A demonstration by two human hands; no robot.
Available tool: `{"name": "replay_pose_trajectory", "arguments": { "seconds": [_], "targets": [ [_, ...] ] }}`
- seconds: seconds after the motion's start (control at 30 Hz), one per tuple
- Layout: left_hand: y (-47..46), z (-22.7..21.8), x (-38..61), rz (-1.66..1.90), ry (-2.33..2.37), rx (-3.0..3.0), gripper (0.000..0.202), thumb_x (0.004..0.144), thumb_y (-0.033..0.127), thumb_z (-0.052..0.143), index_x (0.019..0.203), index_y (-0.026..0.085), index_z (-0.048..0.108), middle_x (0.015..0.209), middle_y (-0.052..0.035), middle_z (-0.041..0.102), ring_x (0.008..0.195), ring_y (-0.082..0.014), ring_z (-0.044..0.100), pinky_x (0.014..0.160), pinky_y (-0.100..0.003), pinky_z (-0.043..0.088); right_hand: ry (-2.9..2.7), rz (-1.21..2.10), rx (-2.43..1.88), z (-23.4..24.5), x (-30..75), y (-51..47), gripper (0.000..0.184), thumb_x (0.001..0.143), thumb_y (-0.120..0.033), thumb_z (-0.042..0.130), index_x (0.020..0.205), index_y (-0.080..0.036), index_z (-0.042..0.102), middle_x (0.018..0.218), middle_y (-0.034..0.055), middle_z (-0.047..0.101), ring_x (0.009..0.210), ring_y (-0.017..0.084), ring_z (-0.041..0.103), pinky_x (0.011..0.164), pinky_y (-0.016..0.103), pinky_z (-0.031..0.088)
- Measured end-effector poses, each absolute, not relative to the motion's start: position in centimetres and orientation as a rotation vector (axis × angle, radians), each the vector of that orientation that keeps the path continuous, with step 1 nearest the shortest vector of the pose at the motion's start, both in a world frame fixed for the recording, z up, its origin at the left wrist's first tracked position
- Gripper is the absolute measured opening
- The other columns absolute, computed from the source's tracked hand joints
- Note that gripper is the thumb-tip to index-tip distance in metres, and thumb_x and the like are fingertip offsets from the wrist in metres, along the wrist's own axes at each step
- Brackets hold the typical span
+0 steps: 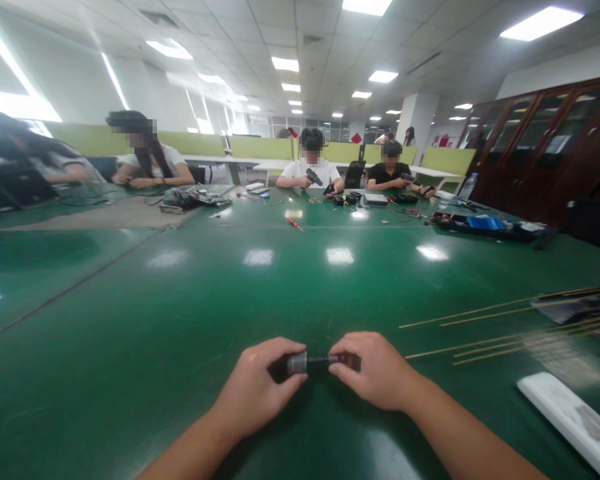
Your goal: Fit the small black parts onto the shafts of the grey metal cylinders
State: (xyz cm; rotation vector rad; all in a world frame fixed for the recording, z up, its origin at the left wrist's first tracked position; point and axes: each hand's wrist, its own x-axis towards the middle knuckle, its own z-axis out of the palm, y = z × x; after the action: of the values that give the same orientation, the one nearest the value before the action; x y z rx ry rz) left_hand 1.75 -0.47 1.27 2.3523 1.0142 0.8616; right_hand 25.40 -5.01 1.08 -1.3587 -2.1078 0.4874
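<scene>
Low over the green table (180,313), my two hands hold one small tool between them. My left hand (260,390) is closed round its silver metal end (297,363). My right hand (375,370) pinches the other end, where a thin dark shaft (324,360) runs into my fingers. What lies inside each fist is hidden. Both hands rest near the table's front edge, close together.
Thin wooden sticks (480,330) lie to the right, with a white flat bar (570,420) near the right corner. A red-handled screwdriver (295,224) lies mid-table. Three people sit at the far side among tools and cables (195,197). Dark cabinets (545,140) stand at right.
</scene>
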Motion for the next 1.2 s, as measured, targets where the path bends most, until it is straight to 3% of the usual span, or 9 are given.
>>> {"name": "replay_pose_trajectory", "arguments": {
  "seconds": [1.2],
  "targets": [
    [-0.37, 1.06, 1.36, 0.864, 1.042, 2.358, 0.023, 0.076, 0.022, 0.072, 0.099, 0.026, 0.07, 0.094, 0.0016, 0.074, 0.087, -0.0184, 0.07, 0.081, -0.03, 0.054, -2.071, 0.502, -1.336, 0.91, 25.7, -5.0, 0.01, 0.085, -0.025, 0.067, 0.093, -0.021, 0.072, 0.078, -0.0002, 0.068, 0.072, 0.015, 0.061, 0.069, 0.026, 0.043]
  ]
}}
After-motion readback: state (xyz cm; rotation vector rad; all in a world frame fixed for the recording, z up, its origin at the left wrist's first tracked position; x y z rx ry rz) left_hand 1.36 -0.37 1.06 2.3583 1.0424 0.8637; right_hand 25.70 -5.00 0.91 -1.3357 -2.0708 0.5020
